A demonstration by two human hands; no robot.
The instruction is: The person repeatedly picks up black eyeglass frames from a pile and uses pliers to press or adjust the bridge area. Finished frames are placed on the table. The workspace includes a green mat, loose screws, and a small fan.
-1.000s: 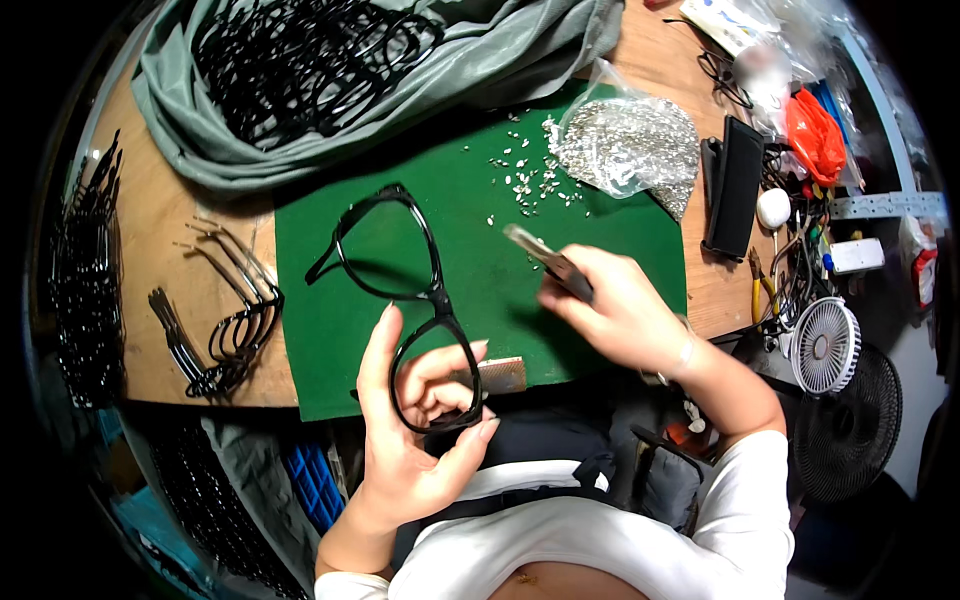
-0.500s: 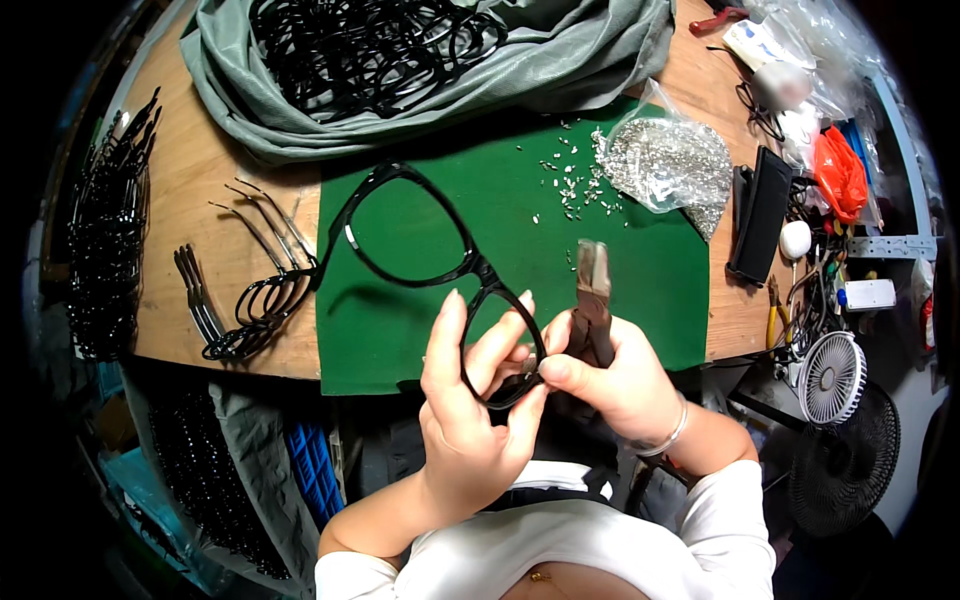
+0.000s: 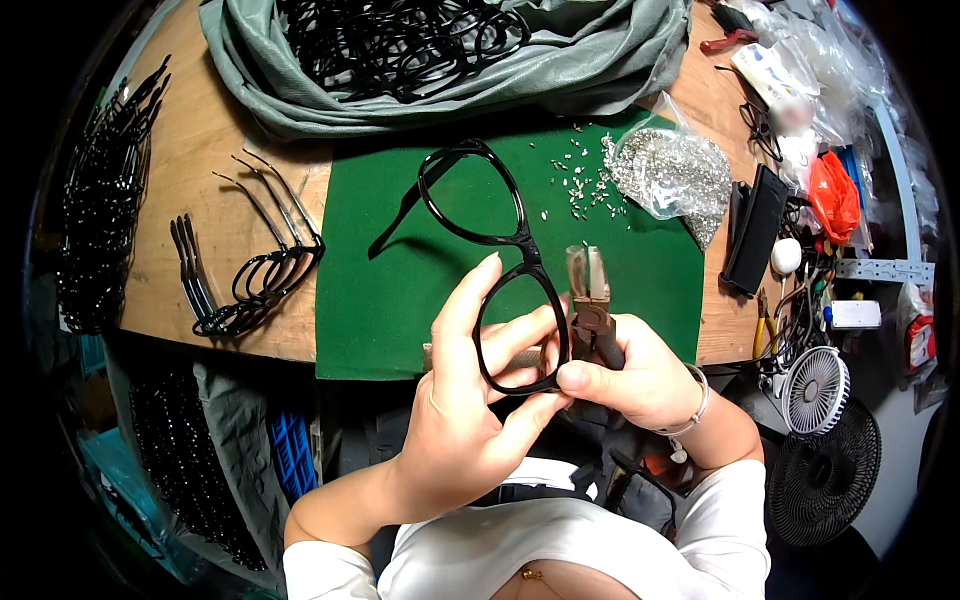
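Curling partway closed, the left (image 3: 458,410) and right hands (image 3: 650,378) hold a glasses frame (image 3: 526,243) and pliers (image 3: 592,314) respectively, handles (image 3: 608,350) mostly hidden.

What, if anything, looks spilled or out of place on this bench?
Small silvery pieces lie loose on the green mat, left of the clear plastic bag that holds a heap of similar ones. They look spilled, though they may have been tipped out on purpose. The held black glasses frame shows no obvious damage.

A glossy, smooth plastic eyeglass frame (image 3: 525,243) and dull metal pliers (image 3: 592,314) contrast with a matt-surfaced work mat (image 3: 385,310), a smooth wooden table (image 3: 200,115), creased cloth (image 3: 600,75), shiny metallic-looking bits (image 3: 577,197) and a crinkled, see-through plastic bag (image 3: 665,165).
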